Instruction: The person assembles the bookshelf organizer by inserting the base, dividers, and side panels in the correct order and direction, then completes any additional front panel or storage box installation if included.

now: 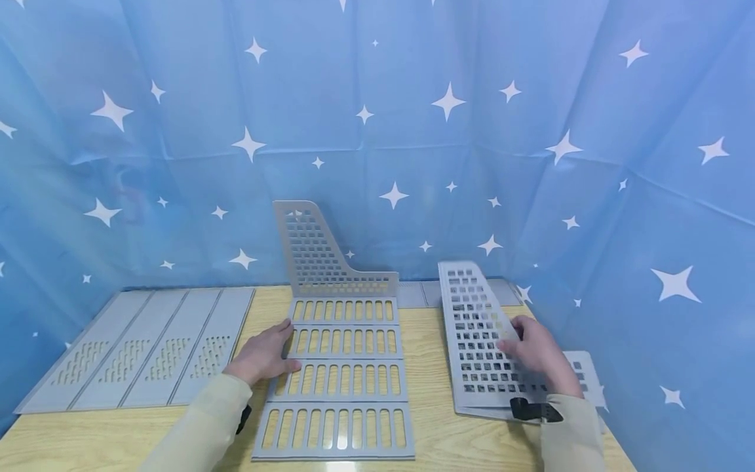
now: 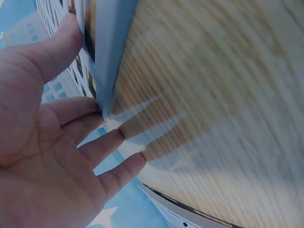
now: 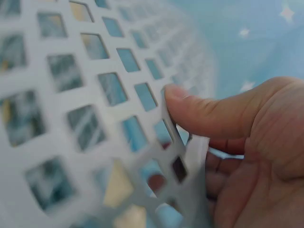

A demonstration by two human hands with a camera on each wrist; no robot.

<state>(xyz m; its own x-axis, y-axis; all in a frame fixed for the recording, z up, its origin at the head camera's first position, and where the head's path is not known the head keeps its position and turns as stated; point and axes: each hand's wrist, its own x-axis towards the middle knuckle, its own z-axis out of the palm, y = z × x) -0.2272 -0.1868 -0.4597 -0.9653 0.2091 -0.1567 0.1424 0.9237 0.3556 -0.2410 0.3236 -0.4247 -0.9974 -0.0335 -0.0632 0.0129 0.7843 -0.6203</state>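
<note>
My left hand rests at the left edge of a row of grey slatted panels lying flat. In the left wrist view its thumb lies over the slats, with the other fingers loosely extended by the edge, near the tabletop. On the right, my right hand pinches the slanted edge of a light grey L-shaped perforated panel, thumb on its upper face. That panel is tilted over another grey piece beneath it. Part of the right fingers is hidden behind the panel in the right wrist view.
Several flat grey panels with small slot patterns lie side by side at the left. Another L-shaped perforated panel leans against the blue starry curtain. More grey pieces lie along the back of the wooden table.
</note>
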